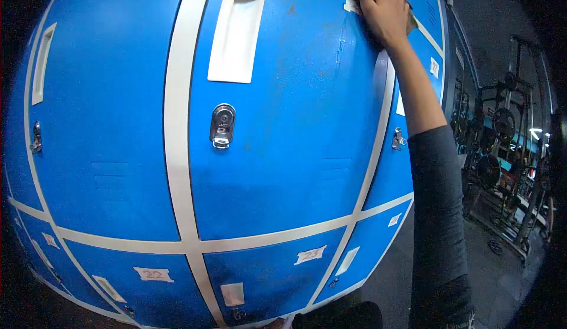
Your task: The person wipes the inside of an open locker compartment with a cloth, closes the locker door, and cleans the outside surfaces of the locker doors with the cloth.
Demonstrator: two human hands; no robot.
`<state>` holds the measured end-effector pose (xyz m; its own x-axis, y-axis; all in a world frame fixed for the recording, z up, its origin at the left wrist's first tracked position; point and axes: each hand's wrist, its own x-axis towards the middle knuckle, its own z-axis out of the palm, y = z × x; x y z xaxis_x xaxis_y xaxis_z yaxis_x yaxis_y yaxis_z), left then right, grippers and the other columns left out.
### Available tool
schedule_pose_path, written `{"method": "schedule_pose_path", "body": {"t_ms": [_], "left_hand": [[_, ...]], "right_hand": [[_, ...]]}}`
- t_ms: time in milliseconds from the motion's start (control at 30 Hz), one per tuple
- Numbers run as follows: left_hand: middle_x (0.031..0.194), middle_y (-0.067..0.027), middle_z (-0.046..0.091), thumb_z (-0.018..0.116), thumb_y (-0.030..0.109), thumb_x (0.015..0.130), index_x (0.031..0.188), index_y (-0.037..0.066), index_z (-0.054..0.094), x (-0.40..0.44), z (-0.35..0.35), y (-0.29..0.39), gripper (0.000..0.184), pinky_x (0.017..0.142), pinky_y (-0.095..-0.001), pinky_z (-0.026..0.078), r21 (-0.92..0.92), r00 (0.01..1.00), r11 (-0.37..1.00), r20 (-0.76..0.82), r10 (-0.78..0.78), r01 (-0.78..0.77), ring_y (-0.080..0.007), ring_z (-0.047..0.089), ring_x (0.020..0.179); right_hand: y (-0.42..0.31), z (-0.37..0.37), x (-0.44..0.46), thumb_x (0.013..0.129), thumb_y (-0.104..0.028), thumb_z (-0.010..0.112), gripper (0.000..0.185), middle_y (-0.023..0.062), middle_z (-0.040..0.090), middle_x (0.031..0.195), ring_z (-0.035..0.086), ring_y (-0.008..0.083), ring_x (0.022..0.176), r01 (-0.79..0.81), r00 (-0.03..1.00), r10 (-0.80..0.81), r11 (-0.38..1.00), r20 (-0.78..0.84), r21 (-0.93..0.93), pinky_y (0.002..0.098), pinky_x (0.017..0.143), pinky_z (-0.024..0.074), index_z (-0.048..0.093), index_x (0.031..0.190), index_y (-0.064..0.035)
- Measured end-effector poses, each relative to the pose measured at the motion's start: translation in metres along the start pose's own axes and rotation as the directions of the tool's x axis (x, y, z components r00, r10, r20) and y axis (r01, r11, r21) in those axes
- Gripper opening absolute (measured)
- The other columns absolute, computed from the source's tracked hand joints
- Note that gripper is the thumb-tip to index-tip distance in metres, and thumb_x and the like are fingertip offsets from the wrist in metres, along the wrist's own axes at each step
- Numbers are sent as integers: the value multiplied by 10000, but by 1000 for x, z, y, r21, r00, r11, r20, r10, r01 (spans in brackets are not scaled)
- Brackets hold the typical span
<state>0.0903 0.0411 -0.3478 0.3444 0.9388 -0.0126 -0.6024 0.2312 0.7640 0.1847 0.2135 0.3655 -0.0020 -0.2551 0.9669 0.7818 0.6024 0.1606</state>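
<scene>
My right hand (384, 13) reaches up to the upper right of a blue locker door (295, 122). It presses a dark, greyish-brown cloth (411, 24) flat against the surface; the fingertips run out past the top of the view. Beside the hand, a white paper label (352, 3) is partly covered. Damp streaks and brownish smudges mark the door to the left of the cloth. Lower on this door are a white recessed handle (237, 36) and a metal lock (222, 126). At the bottom edge only a skin-toned sliver with something whitish shows, so my left hand cannot be made out there.
More blue lockers with white frames surround this door. Below are doors labelled 22 (153, 274) and 23 (311, 254). A dark rounded shape (345, 317) shows at the bottom. Gym equipment (502, 146) stands on the dark floor at the right.
</scene>
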Motion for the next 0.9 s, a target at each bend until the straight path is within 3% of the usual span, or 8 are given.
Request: {"method": "schedule_pose_path", "body": {"t_ms": [200,367,433,533,633,733,833,900], "left_hand": [[707,-52,570,544,235,935,1094,74,556,3,-10,-9,226,531,-343,479,337,983,924,32,178,-179,-191,563,571],[705,-47,566,573,168,915,1076,84,558,11,-28,-29,182,528,-347,478,325,959,903,135,248,-279,-182,560,568],[699,-45,559,586,126,899,1068,91,557,-4,-1,-9,175,525,-347,475,808,907,551,-51,418,-209,-178,552,561],[717,-43,562,588,131,894,1072,101,552,7,-14,-22,184,526,-341,473,833,739,310,164,654,-459,-180,549,565],[747,-46,574,607,124,880,1089,104,546,-11,7,-4,219,554,-331,480,550,960,813,-68,273,-192,-185,558,585],[741,-42,564,616,114,877,1056,101,541,-4,1,-11,194,556,-319,472,737,844,576,-15,537,-353,-186,548,567],[733,-42,553,606,163,889,1059,101,545,-17,25,25,191,563,-319,472,756,868,569,-2,497,-324,-189,540,558],[711,-44,545,603,217,895,1055,101,547,-1,-6,3,206,545,-311,459,574,969,810,-112,220,-118,-177,534,548]], "right_hand": [[-1,-7,-72,892,-511,503,637,143,217,1544,182,403,1408,275,961,-266,943,-70,190,616,1091,144,381,1441,-212],[-58,-68,-206,865,-528,491,689,143,222,1546,155,398,1424,317,889,-385,908,248,275,591,1111,74,362,1453,-193],[-70,-87,-264,844,-571,481,677,105,245,1545,171,370,1427,403,738,-537,836,408,373,601,1117,41,388,1439,-261],[-75,-95,-292,807,-596,506,699,45,285,1536,223,307,1423,618,586,-735,678,342,398,569,1138,31,404,1427,-291],[-72,-84,-252,801,-554,545,724,58,251,1548,194,315,1431,556,631,-678,734,377,390,567,1138,44,371,1446,-276],[-75,-59,-170,814,-491,557,727,105,237,1547,185,348,1426,423,848,-480,868,225,260,581,1125,90,350,1459,-227],[-65,-16,-86,880,-460,510,637,138,283,1516,225,384,1397,404,914,-399,912,-76,67,571,1115,161,378,1443,-191],[-51,9,-32,934,-419,450,571,125,260,1531,198,385,1410,383,907,-383,923,-177,-36,533,1131,148,356,1457,-212]]}}
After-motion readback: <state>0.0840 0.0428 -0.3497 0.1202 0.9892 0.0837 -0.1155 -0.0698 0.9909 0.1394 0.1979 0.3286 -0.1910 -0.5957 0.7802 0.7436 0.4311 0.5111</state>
